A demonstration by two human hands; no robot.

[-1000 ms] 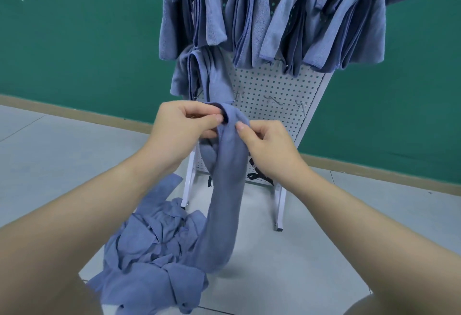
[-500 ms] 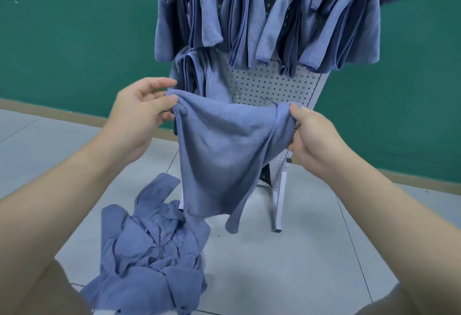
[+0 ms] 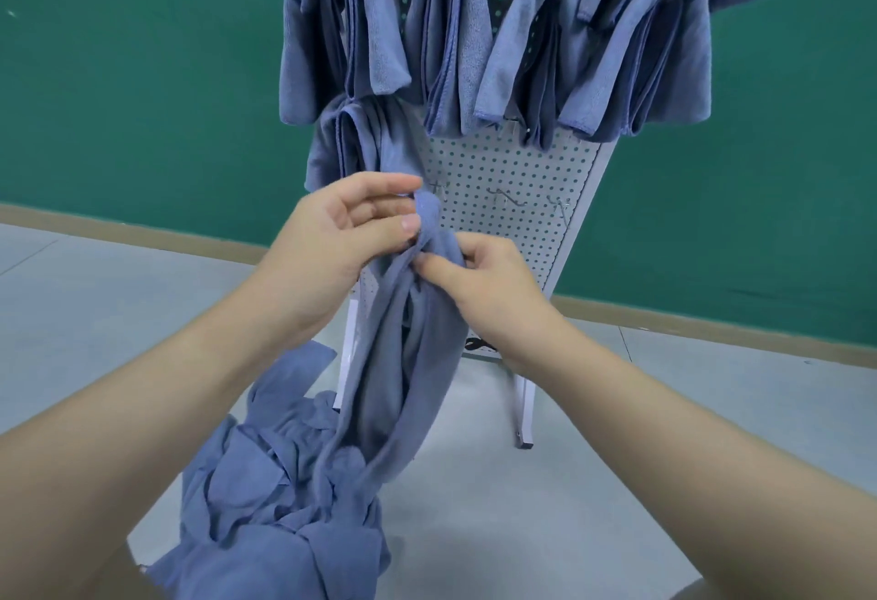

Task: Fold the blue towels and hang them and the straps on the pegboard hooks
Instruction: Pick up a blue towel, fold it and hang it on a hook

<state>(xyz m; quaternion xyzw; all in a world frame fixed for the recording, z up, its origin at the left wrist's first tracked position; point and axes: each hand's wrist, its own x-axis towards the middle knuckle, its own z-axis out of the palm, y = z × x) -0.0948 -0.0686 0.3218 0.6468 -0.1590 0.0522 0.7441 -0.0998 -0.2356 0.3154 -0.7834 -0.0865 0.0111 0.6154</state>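
- Towel hangs doubled in front of the pegboard, its two top corners brought together at the middle of the view so the cloth folds in half lengthwise under its own weight.
- Left hand pinches the gathered top between thumb and fingers, its grip clamped on the towel; this hand carries the weight and fixes the fold line.
- Right hand, at 4 o'clock of the left and just beside it, pinches the edges a little lower, its grip also clamped on the towel, likely to line up the layers.
- Loose end of the towel trails down to 6 o'clock and touches the pile of unfolded towels on the floor, so plenty of work is left.
- Hung towels drape folded over the hooks along 12 o'clock of the board; bare hooks show just at 2 o'clock of the hands, probably the next place to hang.
- Against half a second ago: the towel was then spread wide and flat between hands held well apart; now the hands have met and the cloth has collapsed into a narrow doubled strip.
- Pile and hung towels look unchanged.
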